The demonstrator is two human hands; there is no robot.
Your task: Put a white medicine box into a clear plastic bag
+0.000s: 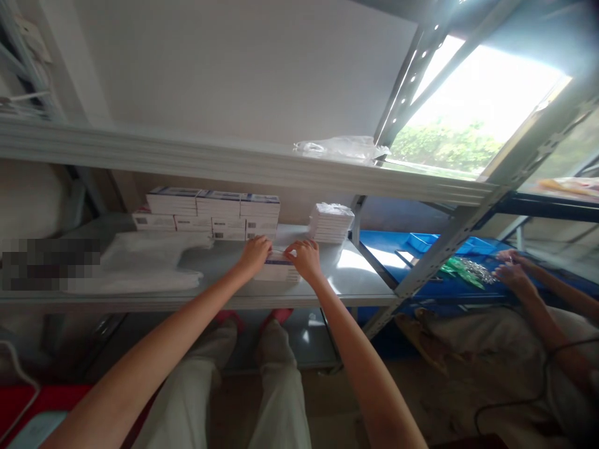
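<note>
My left hand and my right hand meet over a small bundle of white boxes with a blue edge, on the grey shelf. The fingers of each hand are closed in a pinch on thin white plastic at the top of the bundle. Whether it is a bag or a strip is hard to tell. Behind my left hand stand two layers of stacked white boxes with blue tops and dark printed labels. To the right of my right hand is another bundle of white boxes, with crumpled clear plastic on top.
White plastic bags lie flat on the shelf at left. Above, a shelf beam crosses the view, bearing a clear plastic bundle. A metal upright stands at right; beyond it another person's hands work at a blue table.
</note>
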